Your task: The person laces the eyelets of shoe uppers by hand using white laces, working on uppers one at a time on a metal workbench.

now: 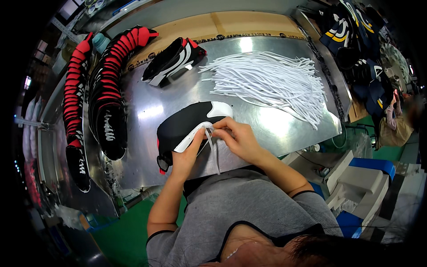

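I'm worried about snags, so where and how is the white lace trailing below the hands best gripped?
Probably pinch the white lace near its lower end, coming from the right: it is thin, and that end trails clear of the left hand and right hand, while its top is crowded between them.

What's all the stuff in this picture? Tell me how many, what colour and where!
Held shoe top: 1, black, white, red, middle
Hanging lace: at least 1, white, at that shoe top
Loose laces: many, white, piled right of centre
Other shoe top: 1, black, white, red, behind
Shoe-top rows: 2, black and red, left
Table: 1, silver, middle
Cardboard: at least 1, brown, table's back
Dark shoe tops: several, navy, white, yellow, upper right
Another person: 1, tan clothes, far right
Floor: 1, green, below
Shirt: 1, grey, lower middle
Left grip: 1, bare, holding the shoe top
Right grip: 1, bare, fingertips by the lace
Blurry clutter at the edges: can't count
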